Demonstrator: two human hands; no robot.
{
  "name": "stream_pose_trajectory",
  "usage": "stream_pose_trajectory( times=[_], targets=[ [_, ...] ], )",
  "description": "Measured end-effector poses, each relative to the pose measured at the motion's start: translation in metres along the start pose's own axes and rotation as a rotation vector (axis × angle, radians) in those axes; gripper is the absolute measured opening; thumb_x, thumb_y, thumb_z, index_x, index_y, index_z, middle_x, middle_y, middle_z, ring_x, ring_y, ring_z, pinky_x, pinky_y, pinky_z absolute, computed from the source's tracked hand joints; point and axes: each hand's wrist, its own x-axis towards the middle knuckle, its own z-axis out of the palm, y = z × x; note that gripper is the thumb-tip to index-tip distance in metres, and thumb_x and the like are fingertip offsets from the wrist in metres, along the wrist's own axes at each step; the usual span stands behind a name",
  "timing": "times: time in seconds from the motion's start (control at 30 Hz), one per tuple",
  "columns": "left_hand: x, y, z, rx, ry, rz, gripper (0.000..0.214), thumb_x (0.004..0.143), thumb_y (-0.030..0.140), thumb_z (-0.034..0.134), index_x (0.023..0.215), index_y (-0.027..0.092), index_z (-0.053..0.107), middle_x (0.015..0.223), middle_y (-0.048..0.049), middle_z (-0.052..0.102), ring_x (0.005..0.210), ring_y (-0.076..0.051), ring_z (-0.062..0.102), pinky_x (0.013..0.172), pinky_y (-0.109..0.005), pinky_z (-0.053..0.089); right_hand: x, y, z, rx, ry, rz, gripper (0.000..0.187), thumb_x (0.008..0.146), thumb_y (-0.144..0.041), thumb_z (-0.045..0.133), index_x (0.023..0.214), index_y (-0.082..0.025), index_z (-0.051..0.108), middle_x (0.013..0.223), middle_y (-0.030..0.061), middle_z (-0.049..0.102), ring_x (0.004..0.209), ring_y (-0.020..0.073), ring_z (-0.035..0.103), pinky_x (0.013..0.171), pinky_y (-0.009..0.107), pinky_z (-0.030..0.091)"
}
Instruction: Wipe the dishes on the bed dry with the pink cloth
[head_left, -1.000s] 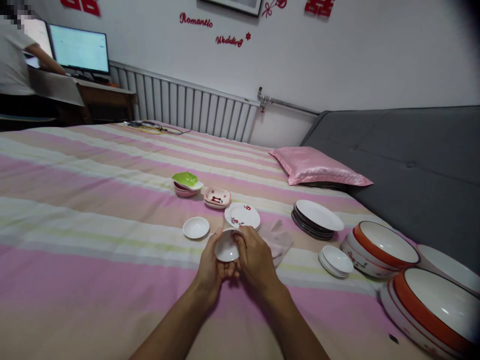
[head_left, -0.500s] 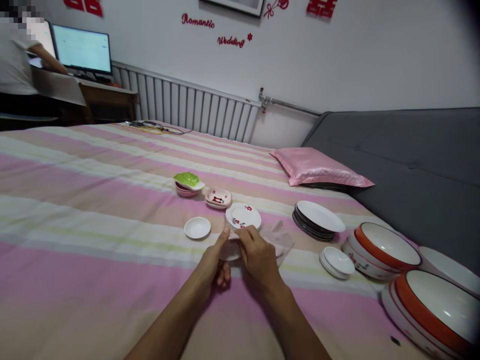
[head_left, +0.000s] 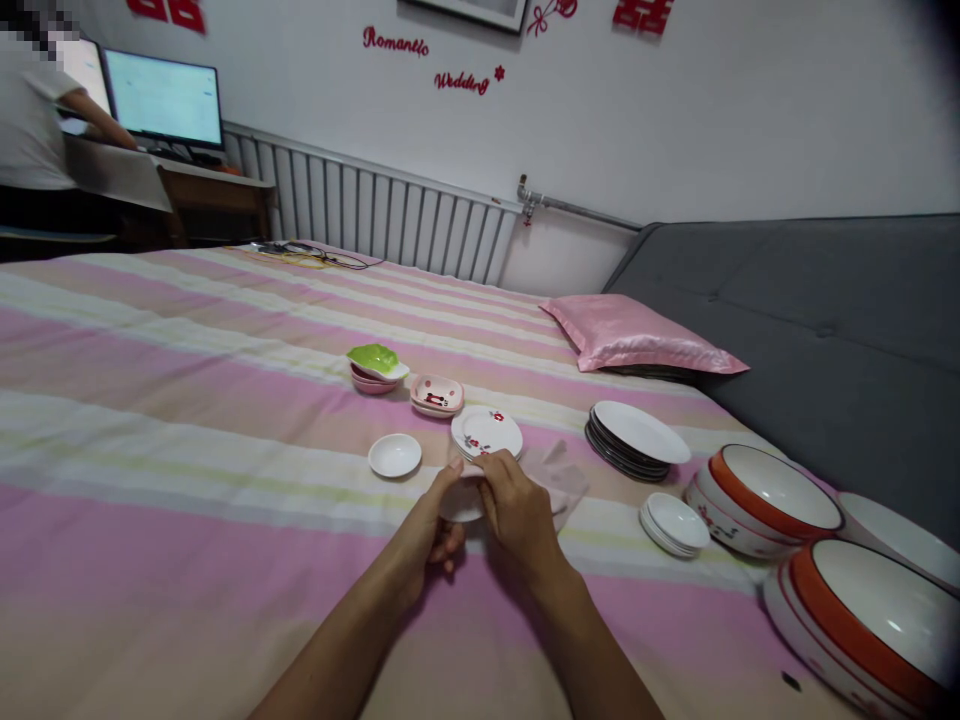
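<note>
Both hands hold one small white dish (head_left: pixel 460 500) just above the striped bedspread (head_left: pixel 187 420). My left hand (head_left: pixel 426 530) grips its left rim with thumb on top. My right hand (head_left: pixel 517 515) covers its right side, fingers closed on the rim. A second small white dish (head_left: pixel 394 455) lies to the left, and a flowered plate (head_left: pixel 487 432) lies just beyond my fingers. A pink cloth (head_left: pixel 561 475) sits partly hidden behind my right hand.
Green and pink dishes (head_left: pixel 377 367), a pink patterned dish (head_left: pixel 436 394), stacked plates (head_left: pixel 634 438), small white saucers (head_left: pixel 673 524) and orange-rimmed bowls (head_left: pixel 772 500) lie on the bed. A pink pillow (head_left: pixel 641 335) and grey headboard (head_left: pixel 825 330) stand right. A person (head_left: pixel 34 120) sits at monitors far left.
The dish, held tilted up facing me a second ago, has been lowered and turned flat toward the bedspread; both hands moved slightly forward with it.
</note>
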Motion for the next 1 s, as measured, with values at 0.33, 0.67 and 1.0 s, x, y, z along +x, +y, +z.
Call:
stream_pose_trajectory(
  times=[0.33, 0.67, 1.0],
  targets=[
    [0.002, -0.001, 0.001, -0.217, -0.097, 0.113, 0.055, 0.072, 0.069, 0.042, 0.062, 0.017, 0.056, 0.031, 0.0065, 0.036, 0.026, -0.007, 0.025, 0.032, -0.021, 0.031, 0.000, -0.005, -0.003, 0.218, 0.030, 0.070, 0.024, 0.091, -0.020, 0.034, 0.100, -0.019, 0.056, 0.091, 0.0051, 0.059, 0.084, 0.0165, 0.057, 0.072, 0.025, 0.043],
    [0.001, 0.001, 0.002, -0.196, -0.158, 0.141, 0.061, 0.076, 0.068, 0.035, 0.054, 0.015, 0.055, 0.033, 0.0025, 0.039, 0.027, -0.008, 0.031, 0.034, -0.023, 0.033, 0.000, -0.006, -0.001, 0.240, 0.045, 0.112, 0.023, 0.090, -0.018, 0.034, 0.094, -0.018, 0.057, 0.086, 0.0045, 0.060, 0.079, 0.0158, 0.057, 0.068, 0.025, 0.042],
    [0.006, 0.005, -0.014, 0.577, 0.398, 0.822, 0.032, 0.066, 0.034, 0.068, 0.097, 0.023, 0.067, 0.089, -0.0029, 0.066, 0.059, -0.014, 0.049, 0.059, -0.025, 0.038, 0.001, 0.003, -0.006, -0.092, -0.020, 0.160, 0.018, 0.089, -0.018, 0.038, 0.094, -0.019, 0.055, 0.087, 0.0029, 0.059, 0.071, 0.0155, 0.057, 0.056, 0.024, 0.033]
  ],
)
